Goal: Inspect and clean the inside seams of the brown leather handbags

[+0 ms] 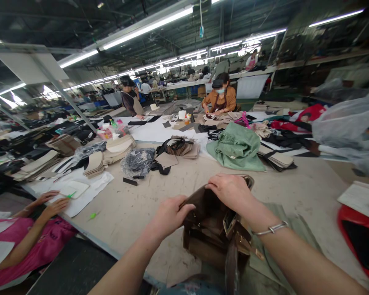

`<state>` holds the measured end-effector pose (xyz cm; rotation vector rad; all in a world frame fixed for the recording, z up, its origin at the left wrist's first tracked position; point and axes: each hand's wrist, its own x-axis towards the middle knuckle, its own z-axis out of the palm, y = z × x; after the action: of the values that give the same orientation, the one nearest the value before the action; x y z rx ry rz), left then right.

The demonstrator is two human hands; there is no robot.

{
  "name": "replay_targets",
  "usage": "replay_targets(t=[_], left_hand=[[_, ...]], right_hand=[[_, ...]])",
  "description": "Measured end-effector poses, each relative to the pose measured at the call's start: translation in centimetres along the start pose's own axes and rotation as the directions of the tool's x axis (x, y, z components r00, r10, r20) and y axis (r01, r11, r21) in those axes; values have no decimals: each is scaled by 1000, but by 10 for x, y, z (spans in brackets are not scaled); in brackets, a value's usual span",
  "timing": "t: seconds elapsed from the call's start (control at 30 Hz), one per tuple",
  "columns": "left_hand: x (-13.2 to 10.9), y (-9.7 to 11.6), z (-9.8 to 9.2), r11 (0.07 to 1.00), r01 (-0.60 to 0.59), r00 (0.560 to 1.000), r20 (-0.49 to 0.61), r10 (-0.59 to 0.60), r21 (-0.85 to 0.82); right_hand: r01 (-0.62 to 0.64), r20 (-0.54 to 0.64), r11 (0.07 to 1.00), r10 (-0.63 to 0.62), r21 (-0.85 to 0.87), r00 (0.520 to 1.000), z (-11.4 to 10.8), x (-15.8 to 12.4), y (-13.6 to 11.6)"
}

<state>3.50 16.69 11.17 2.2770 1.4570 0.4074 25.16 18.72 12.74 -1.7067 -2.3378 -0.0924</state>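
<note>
A brown leather bag (210, 229) with gold metal fittings stands on the work table (135, 205) right in front of me. My left hand (169, 215) is closed on the bag's left rim. On the far top edge of the bag, my right hand (232, 192) grips with curled fingers; a silver bracelet circles that wrist. The bag's mouth is held apart between both hands. A dark strap hangs down from its front.
A green cloth bundle (238, 147), stacks of beige cut pieces (110, 153) and a dark plastic-wrapped bundle (138, 162) lie further back. At the left, a person in pink (33, 241) works on a white sheet. Other workers sit across the table. A red item (361, 241) sits at right.
</note>
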Motion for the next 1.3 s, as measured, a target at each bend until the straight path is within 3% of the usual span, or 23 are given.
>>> replay_targets(t=[0.13, 0.33, 0.5, 0.63, 0.8, 1.3], left_hand=[[24, 18, -9, 993, -51, 998, 26, 49, 104], [55, 23, 3, 946, -76, 995, 84, 52, 314], [53, 18, 1, 954, -26, 998, 60, 9, 298], [52, 17, -1, 973, -11, 999, 53, -1, 233], [52, 18, 3, 975, -32, 999, 45, 23, 221], [51, 16, 5, 966, -81, 994, 87, 61, 245]], right_hand=[[-6, 29, 1000, 7, -20, 1000, -1, 2, -1], [-9, 22, 1000, 9, -7, 1000, -2, 2, 7], [86, 62, 996, -88, 37, 994, -6, -4, 30], [78, 17, 994, -77, -73, 997, -8, -4, 38], [41, -10, 990, -43, -138, 999, -5, -1, 35], [-10, 5, 996, 11, -89, 1000, -8, 3, 27]])
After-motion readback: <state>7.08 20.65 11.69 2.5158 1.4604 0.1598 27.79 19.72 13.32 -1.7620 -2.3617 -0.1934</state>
